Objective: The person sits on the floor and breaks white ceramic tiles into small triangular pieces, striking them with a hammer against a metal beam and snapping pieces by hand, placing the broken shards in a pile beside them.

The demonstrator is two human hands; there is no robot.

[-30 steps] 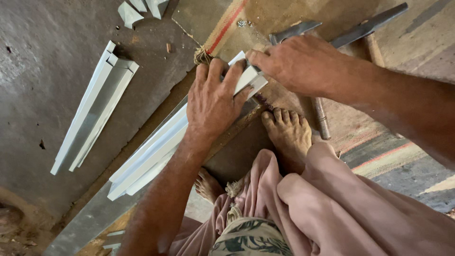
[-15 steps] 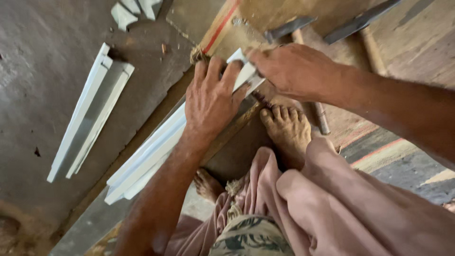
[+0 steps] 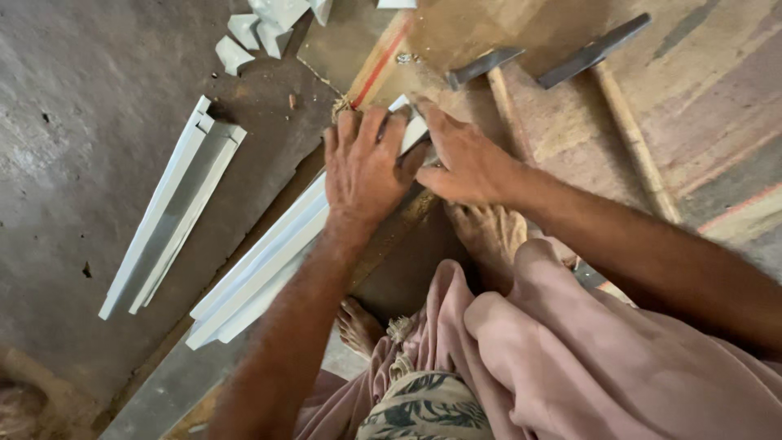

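Floor (image 3: 73, 98): white strips (image 3: 175, 204), two hammers (image 3: 607, 90).
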